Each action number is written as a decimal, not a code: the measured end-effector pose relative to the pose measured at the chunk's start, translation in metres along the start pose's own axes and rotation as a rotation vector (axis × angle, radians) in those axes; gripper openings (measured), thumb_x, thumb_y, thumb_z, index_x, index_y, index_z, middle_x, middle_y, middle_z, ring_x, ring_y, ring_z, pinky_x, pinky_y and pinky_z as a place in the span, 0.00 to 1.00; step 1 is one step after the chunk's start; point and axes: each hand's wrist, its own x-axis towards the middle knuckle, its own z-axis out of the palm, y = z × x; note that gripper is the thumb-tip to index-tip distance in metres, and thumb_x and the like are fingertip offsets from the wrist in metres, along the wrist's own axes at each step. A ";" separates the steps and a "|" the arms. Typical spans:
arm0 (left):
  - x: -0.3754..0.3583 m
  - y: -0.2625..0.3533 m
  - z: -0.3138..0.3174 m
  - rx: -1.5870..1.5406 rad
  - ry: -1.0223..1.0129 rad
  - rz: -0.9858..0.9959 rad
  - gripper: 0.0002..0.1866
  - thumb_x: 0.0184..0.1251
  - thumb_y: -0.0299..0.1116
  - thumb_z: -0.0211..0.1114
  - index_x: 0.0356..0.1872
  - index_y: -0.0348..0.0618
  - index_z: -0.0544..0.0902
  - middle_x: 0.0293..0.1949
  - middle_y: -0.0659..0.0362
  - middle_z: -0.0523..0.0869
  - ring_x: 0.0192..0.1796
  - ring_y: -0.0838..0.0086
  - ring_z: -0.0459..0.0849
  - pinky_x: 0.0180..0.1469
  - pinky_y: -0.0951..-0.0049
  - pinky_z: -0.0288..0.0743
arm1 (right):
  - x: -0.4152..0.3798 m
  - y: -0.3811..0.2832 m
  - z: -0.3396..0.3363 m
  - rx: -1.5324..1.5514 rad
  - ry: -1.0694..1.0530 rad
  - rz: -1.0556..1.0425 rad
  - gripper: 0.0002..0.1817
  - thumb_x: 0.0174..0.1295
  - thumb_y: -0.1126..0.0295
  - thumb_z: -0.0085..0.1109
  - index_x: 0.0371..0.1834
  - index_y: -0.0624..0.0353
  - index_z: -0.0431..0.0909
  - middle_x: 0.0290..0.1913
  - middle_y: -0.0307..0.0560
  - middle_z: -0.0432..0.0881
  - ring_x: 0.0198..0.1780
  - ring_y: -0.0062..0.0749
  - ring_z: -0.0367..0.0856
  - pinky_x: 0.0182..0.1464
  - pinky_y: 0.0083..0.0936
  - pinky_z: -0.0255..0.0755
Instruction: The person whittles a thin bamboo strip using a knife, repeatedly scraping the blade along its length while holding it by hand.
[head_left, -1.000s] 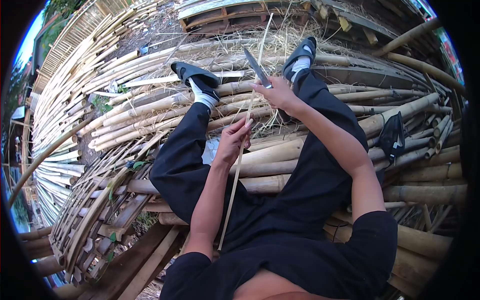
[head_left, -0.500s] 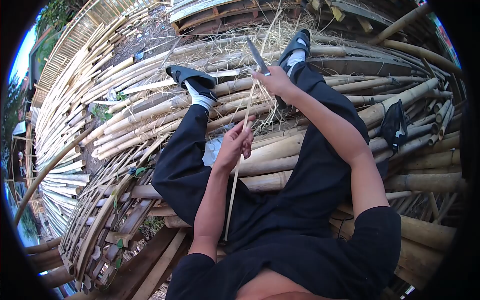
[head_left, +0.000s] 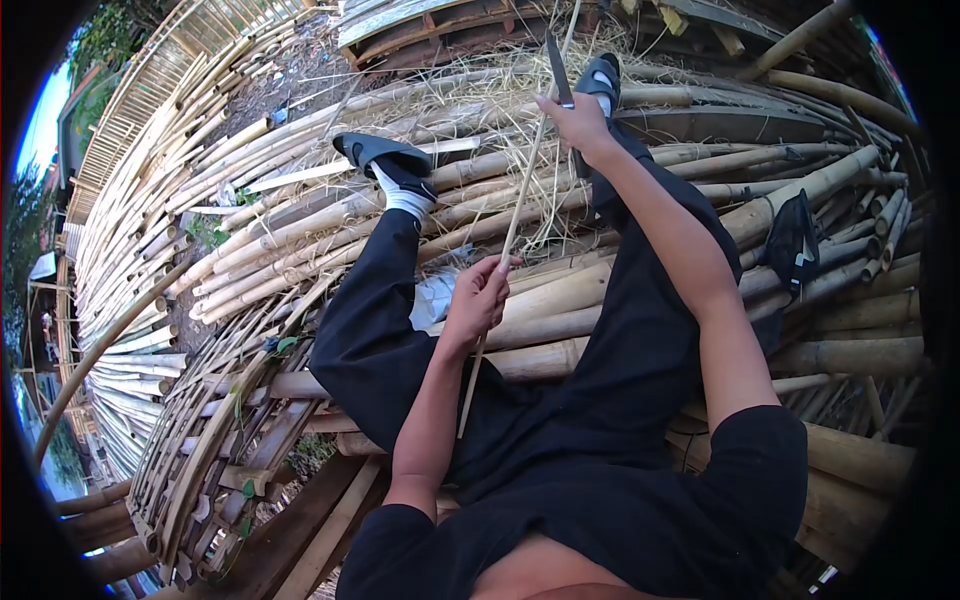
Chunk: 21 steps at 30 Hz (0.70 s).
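Observation:
A long, thin bamboo strip (head_left: 524,190) runs from my lap up past my feet. My left hand (head_left: 477,302) is closed round its lower part, between my knees. Farther up, my right hand (head_left: 580,125) grips a knife, whose dark blade (head_left: 556,66) points up and away beside the strip. The knife's handle is mostly covered by my fingers, with a dark end showing below the hand. My right thumb lies close to the strip; whether it presses on it I cannot tell.
Bamboo poles (head_left: 540,300) lie under and around my legs. Pale shavings (head_left: 480,90) are scattered near my feet. A wooden pallet (head_left: 430,35) stands beyond them. On the right, a black bag (head_left: 791,240) rests on poles; split bamboo (head_left: 215,430) is piled at the left.
My right hand with the knife has moved up and to the right, away from me. My left hand has closed more round the strip, whose lower end has shifted slightly upward.

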 end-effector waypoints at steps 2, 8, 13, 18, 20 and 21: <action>0.004 -0.007 0.000 -0.064 -0.004 0.033 0.13 0.77 0.35 0.48 0.49 0.37 0.76 0.16 0.73 0.59 0.13 0.91 0.54 0.14 0.85 0.47 | -0.001 -0.001 0.000 -0.095 0.037 -0.039 0.25 0.58 0.47 0.62 0.31 0.63 0.80 0.22 0.45 0.80 0.26 0.31 0.79 0.31 0.32 0.71; 0.019 -0.013 -0.015 0.025 0.177 0.170 0.12 0.77 0.36 0.48 0.45 0.38 0.75 0.15 0.74 0.59 0.13 0.91 0.54 0.13 0.85 0.45 | -0.061 -0.006 0.023 -0.537 -0.264 -0.332 0.18 0.66 0.59 0.51 0.44 0.65 0.76 0.31 0.61 0.81 0.34 0.55 0.81 0.38 0.43 0.72; 0.026 -0.009 -0.025 -0.002 0.297 0.163 0.12 0.76 0.37 0.49 0.45 0.39 0.76 0.15 0.73 0.60 0.11 0.90 0.54 0.12 0.84 0.45 | -0.107 0.003 0.043 -0.503 -0.543 -0.645 0.14 0.66 0.66 0.50 0.48 0.63 0.76 0.33 0.60 0.80 0.37 0.57 0.79 0.40 0.44 0.71; 0.029 -0.008 -0.032 -0.060 0.322 0.163 0.12 0.76 0.37 0.50 0.44 0.39 0.76 0.15 0.73 0.60 0.11 0.90 0.55 0.12 0.84 0.46 | -0.113 -0.004 0.050 -0.435 -0.489 -0.765 0.16 0.67 0.60 0.50 0.45 0.61 0.77 0.32 0.60 0.81 0.37 0.57 0.79 0.41 0.47 0.71; 0.031 -0.010 -0.032 -0.026 0.340 0.230 0.12 0.76 0.36 0.50 0.44 0.39 0.77 0.15 0.73 0.60 0.11 0.91 0.55 0.12 0.84 0.46 | -0.108 0.005 0.055 -0.479 -0.497 -0.696 0.16 0.67 0.59 0.49 0.41 0.62 0.78 0.31 0.61 0.80 0.36 0.57 0.79 0.40 0.47 0.71; 0.031 -0.009 -0.032 -0.034 0.343 0.231 0.12 0.76 0.36 0.50 0.44 0.39 0.77 0.15 0.73 0.60 0.11 0.91 0.55 0.12 0.84 0.46 | -0.108 0.004 0.056 -0.520 -0.498 -0.626 0.17 0.67 0.58 0.49 0.36 0.62 0.78 0.29 0.62 0.80 0.35 0.58 0.78 0.40 0.47 0.71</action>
